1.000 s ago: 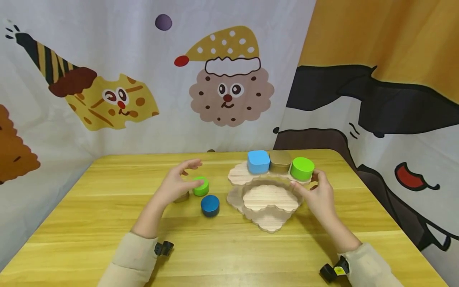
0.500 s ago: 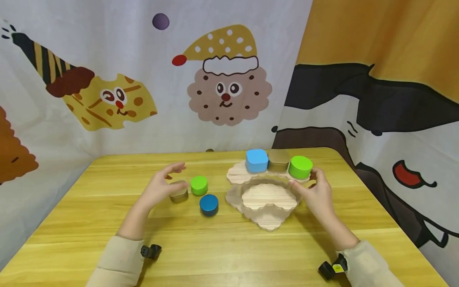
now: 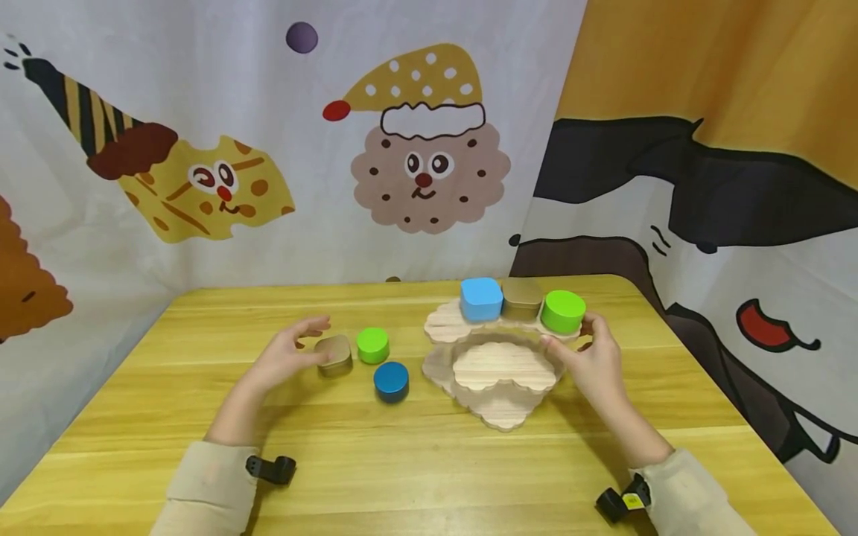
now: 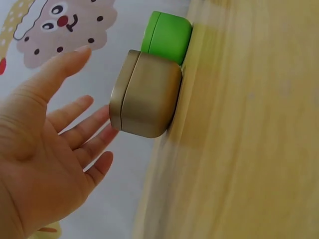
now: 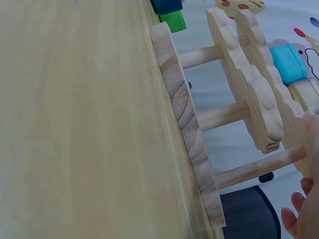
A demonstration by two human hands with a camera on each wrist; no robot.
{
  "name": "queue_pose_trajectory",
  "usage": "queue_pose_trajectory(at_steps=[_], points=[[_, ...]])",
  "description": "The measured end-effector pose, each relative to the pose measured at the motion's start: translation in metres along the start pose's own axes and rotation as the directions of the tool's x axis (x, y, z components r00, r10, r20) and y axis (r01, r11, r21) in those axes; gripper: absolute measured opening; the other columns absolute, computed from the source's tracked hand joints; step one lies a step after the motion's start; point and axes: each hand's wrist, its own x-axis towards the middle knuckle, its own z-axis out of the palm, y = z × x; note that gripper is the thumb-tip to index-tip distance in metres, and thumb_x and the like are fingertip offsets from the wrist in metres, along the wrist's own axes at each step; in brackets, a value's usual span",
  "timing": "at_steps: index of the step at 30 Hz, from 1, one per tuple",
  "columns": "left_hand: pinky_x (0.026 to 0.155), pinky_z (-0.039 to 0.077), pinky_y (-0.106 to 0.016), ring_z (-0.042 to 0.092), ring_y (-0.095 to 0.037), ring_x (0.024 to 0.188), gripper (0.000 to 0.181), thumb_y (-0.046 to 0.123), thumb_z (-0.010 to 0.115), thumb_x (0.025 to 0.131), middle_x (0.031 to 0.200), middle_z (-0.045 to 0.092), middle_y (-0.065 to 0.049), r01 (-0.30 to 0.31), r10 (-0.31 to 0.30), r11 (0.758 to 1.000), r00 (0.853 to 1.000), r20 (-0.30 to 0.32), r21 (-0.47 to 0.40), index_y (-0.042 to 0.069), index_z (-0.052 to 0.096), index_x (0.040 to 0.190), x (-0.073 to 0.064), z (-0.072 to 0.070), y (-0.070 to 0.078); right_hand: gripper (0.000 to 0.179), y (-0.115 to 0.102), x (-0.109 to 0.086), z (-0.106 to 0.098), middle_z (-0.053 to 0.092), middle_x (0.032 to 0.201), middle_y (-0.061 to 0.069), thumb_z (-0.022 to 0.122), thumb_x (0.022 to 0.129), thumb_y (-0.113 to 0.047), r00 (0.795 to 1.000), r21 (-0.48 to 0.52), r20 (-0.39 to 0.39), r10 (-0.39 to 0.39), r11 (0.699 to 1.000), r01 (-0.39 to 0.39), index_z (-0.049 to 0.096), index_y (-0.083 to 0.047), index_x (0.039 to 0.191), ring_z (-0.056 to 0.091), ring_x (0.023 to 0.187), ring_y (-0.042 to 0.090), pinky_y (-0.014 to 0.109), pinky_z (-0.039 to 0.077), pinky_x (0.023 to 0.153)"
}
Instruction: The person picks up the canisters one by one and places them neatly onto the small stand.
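Observation:
In the head view my left hand [image 3: 288, 350] is just left of a squarish gold-brown tin [image 3: 334, 356] on the table. The left wrist view shows that hand's fingers spread behind the tin and its thumb raised apart from it. Whether any fingertip touches it, I cannot tell. My right hand [image 3: 599, 365] holds the right end of the top shelf of a tiered wooden stand [image 3: 503, 368], beside a round green tin [image 3: 564, 312]. Also on that shelf are a light-blue tin [image 3: 481, 299] and a second gold-brown tin [image 3: 521, 299].
A small green tin [image 3: 372, 345] and a dark-blue round tin [image 3: 392, 382] stand on the wooden table [image 3: 415, 469] between the left hand and the stand. The stand's lower shelves rise on round pegs [image 5: 224, 116]. A printed curtain [image 3: 268, 74] hangs behind the table.
My left hand has moved left and slightly down, off the small green tin to the gold-brown tin, which is now more exposed. The right hand keeps its place at the stand.

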Motion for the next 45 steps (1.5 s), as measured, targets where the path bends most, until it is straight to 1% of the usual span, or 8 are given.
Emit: queue_pose_trajectory(at_steps=[6, 10, 16, 19, 24, 35, 41, 45], points=[[0.094, 0.032, -0.055, 0.041, -0.038, 0.122, 0.068, 0.015, 0.076, 0.083, 0.134, 0.049, -0.022, 0.03, -0.029, 1.0, 0.999, 0.041, -0.009, -0.004, 0.043, 0.14, -0.001, 0.001, -0.007, 0.063, 0.0, -0.001, -0.001, 0.053, 0.101, 0.013, 0.082, 0.077, -0.028, 1.0, 0.003, 0.003, 0.003, 1.0, -0.003, 0.049, 0.003, 0.121, 0.048, 0.076, 0.026, 0.02, 0.039, 0.058], [0.093, 0.036, -0.053, 0.041, -0.037, 0.122, 0.071, 0.018, 0.077, 0.082, 0.135, 0.048, -0.021, 0.057, -0.056, 0.998, 0.996, 0.068, -0.007, -0.004, 0.042, 0.14, -0.001, 0.002, -0.009, 0.063, -0.001, -0.001, -0.001, 0.053, 0.101, 0.013, 0.082, 0.077, -0.028, 1.0, 0.009, 0.003, 0.002, 1.0, -0.002, 0.049, 0.003, 0.121, 0.049, 0.078, 0.028, 0.02, 0.039, 0.059], [0.085, 0.043, -0.044, 0.046, -0.037, 0.116, 0.073, 0.019, 0.077, 0.082, 0.134, 0.048, -0.022, 0.087, -0.087, 0.996, 0.992, 0.092, -0.001, -0.002, 0.041, 0.142, -0.002, 0.004, -0.013, 0.064, 0.0, 0.0, -0.001, 0.053, 0.102, 0.013, 0.082, 0.077, -0.029, 1.0, 0.011, 0.009, 0.003, 1.0, -0.003, 0.049, 0.003, 0.121, 0.049, 0.079, 0.029, 0.02, 0.04, 0.06], [0.081, 0.045, -0.04, 0.048, -0.037, 0.112, 0.072, 0.018, 0.076, 0.083, 0.133, 0.048, -0.024, 0.081, -0.081, 0.997, 0.991, 0.103, -0.002, -0.003, 0.041, 0.142, -0.001, 0.005, -0.016, 0.064, 0.0, 0.0, -0.001, 0.053, 0.102, 0.013, 0.082, 0.077, -0.03, 1.0, 0.006, 0.011, 0.005, 1.0, -0.005, 0.049, 0.003, 0.122, 0.049, 0.079, 0.029, 0.02, 0.04, 0.06], [0.076, 0.046, -0.037, 0.051, -0.035, 0.105, 0.07, 0.018, 0.075, 0.083, 0.13, 0.049, -0.024, 0.088, -0.088, 0.996, 0.991, 0.099, 0.006, -0.002, 0.042, 0.141, -0.001, 0.006, -0.016, 0.064, -0.001, 0.0, -0.001, 0.053, 0.102, 0.013, 0.082, 0.077, -0.029, 1.0, 0.005, 0.007, 0.001, 1.0, -0.001, 0.049, 0.003, 0.122, 0.049, 0.081, 0.028, 0.02, 0.039, 0.06], [0.069, 0.044, -0.037, 0.051, -0.029, 0.091, 0.066, 0.015, 0.077, 0.081, 0.121, 0.052, -0.021, 0.11, -0.106, 0.993, 0.991, 0.081, -0.044, -0.001, 0.046, 0.138, -0.001, 0.008, -0.015, 0.064, 0.0, -0.001, -0.001, 0.054, 0.103, 0.014, 0.083, 0.076, -0.028, 1.0, 0.003, 0.005, 0.011, 1.0, -0.011, 0.049, 0.002, 0.121, 0.05, 0.081, 0.031, 0.02, 0.039, 0.06], [0.068, 0.044, -0.036, 0.052, -0.029, 0.088, 0.066, 0.018, 0.078, 0.081, 0.119, 0.056, -0.02, 0.124, -0.123, 0.991, 0.992, 0.03, -0.053, 0.0, 0.048, 0.137, -0.002, 0.008, -0.012, 0.065, 0.0, -0.001, -0.001, 0.055, 0.104, 0.014, 0.083, 0.076, -0.029, 1.0, -0.002, 0.006, 0.016, 1.0, -0.016, 0.049, 0.002, 0.122, 0.05, 0.078, 0.029, 0.02, 0.039, 0.06], [0.067, 0.042, -0.036, 0.05, -0.027, 0.086, 0.065, 0.021, 0.078, 0.08, 0.121, 0.057, -0.018, 0.116, -0.116, 0.993, 0.993, -0.011, -0.023, 0.003, 0.05, 0.137, -0.001, 0.007, -0.006, 0.066, -0.001, 0.0, 0.0, 0.054, 0.104, 0.014, 0.083, 0.076, -0.03, 1.0, -0.003, 0.009, 0.019, 1.0, -0.019, 0.049, 0.002, 0.123, 0.049, 0.078, 0.027, 0.02, 0.04, 0.06]])
